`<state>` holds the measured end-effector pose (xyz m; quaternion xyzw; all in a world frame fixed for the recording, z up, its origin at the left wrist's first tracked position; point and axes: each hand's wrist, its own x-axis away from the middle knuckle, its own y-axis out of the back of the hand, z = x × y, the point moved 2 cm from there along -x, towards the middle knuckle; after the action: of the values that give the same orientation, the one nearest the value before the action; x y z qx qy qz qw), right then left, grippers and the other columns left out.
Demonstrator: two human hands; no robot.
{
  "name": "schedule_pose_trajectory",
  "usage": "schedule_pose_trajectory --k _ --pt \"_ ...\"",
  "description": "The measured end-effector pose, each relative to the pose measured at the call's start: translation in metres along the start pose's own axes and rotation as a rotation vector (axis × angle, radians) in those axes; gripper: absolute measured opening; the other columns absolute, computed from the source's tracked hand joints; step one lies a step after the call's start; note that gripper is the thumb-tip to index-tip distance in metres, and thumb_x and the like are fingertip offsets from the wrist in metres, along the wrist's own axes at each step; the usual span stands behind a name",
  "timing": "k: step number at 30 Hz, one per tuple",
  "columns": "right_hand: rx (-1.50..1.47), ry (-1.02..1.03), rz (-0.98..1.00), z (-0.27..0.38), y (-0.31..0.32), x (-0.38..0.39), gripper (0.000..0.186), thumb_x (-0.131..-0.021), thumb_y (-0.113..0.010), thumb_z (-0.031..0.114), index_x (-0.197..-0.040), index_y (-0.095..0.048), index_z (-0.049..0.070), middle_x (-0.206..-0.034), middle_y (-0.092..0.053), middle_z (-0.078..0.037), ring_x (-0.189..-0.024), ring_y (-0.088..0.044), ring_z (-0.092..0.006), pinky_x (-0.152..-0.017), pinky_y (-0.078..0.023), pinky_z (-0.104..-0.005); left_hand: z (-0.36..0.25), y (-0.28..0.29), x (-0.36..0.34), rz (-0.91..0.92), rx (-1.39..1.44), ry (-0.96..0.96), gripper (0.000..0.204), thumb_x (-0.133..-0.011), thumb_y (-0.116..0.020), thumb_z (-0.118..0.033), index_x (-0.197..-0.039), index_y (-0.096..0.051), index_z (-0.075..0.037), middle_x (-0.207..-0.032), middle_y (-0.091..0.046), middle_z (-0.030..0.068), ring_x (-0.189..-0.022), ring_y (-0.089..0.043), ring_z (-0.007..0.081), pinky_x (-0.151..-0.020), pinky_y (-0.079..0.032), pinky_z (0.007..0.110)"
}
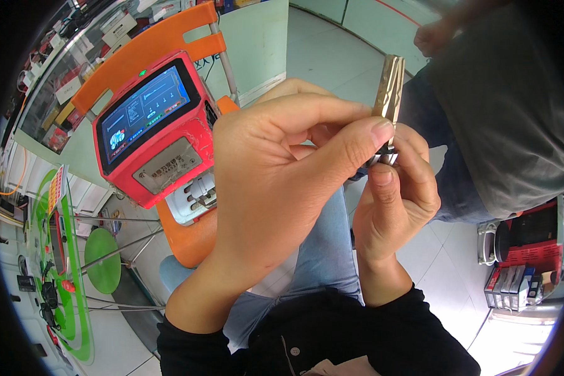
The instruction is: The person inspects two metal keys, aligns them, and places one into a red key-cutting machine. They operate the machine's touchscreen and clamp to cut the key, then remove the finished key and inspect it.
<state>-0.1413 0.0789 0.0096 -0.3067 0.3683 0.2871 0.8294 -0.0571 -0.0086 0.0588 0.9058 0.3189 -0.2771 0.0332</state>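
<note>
Red plastic frames the screened machine I see at far left, sitting on an orange chair. Moving right, my left hand pinches the base of a brass-coloured key blade between thumb and forefinger, raised at chest height. My right hand clasps the same base from below. Farther right, another person's hand hangs above grey clothing.

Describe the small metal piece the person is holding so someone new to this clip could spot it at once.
Start at the red machine with a blue screen on the orange chair, then move right to the left hand and right hand meeting mid-picture. Sticking up from their fingers is a flat key blade, brass-coloured with grooves cut along it, the only metal strip there.
</note>
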Motion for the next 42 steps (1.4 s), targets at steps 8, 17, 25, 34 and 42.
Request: schedule_pose_trajectory --k 8,17,25,34,42 --pt "0.054 0.008 -0.049 -0.004 0.007 0.007 0.027 -0.074 -0.068 0.000 -0.099 -0.062 -0.006 -0.107 -0.055 -0.018 -0.092 -0.056 -0.0200 -0.078 -0.047 -0.0286 0.001 0.001 0.000 0.019 -0.019 0.040 0.011 -0.079 -0.064 -0.003 -0.087 -0.065 0.006 -0.078 -0.059 0.0077 -0.062 -0.055 0.0092 -0.054 -0.043 0.018" --pt "0.229 -0.364 0.292 -0.018 0.012 0.106 0.027 -0.078 -0.060 -0.004 -0.105 -0.058 -0.005 -0.106 -0.054 -0.016 -0.095 -0.057 -0.0270 -0.084 -0.047 -0.0353 0.071 0.049 0.136 -0.389 -0.243 0.248 0.012 -0.073 -0.069 -0.007 -0.084 -0.068 -0.002 -0.077 -0.057 0.0030 -0.071 -0.055 0.0104 -0.058 -0.044 0.021" --pt "0.254 -0.802 0.397 -0.041 0.035 0.173 0.024 -0.077 -0.056 -0.011 -0.101 -0.060 -0.006 -0.106 -0.054 -0.016 -0.096 -0.059 -0.0247 -0.085 -0.048 -0.0325 0.134 0.193 0.245 -0.415 -1.502 0.374 0.013 -0.072 -0.066 -0.013 -0.083 -0.066 -0.008 -0.083 -0.054 0.0055 -0.080 -0.054 0.0219 -0.068 -0.045 0.033" --pt "0.277 -0.800 0.410 -0.065 0.000 0.169 0.020 -0.084 -0.051 -0.007 -0.103 -0.055 -0.011 -0.107 -0.052 -0.017 -0.093 -0.058 -0.0256 -0.086 -0.050 -0.0376 0.172 0.228 0.246 -0.126 -1.738 0.294 0.013 -0.062 -0.058 -0.013 -0.073 -0.061 -0.007 -0.084 -0.053 0.0061 -0.080 -0.052 0.0222 -0.069 -0.044 0.034" --pt "0.158 -0.706 0.569 -0.059 -0.050 0.177 0.022 -0.086 -0.052 -0.003 -0.106 -0.056 -0.010 -0.106 -0.054 -0.014 -0.092 -0.058 -0.0200 -0.084 -0.051 -0.0316 0.045 0.247 0.300 -0.556 -1.542 0.280 0.017 -0.071 -0.058 -0.013 -0.087 -0.061 -0.011 -0.082 -0.051 0.0056 -0.076 -0.054 0.0246 -0.065 -0.046 0.035"
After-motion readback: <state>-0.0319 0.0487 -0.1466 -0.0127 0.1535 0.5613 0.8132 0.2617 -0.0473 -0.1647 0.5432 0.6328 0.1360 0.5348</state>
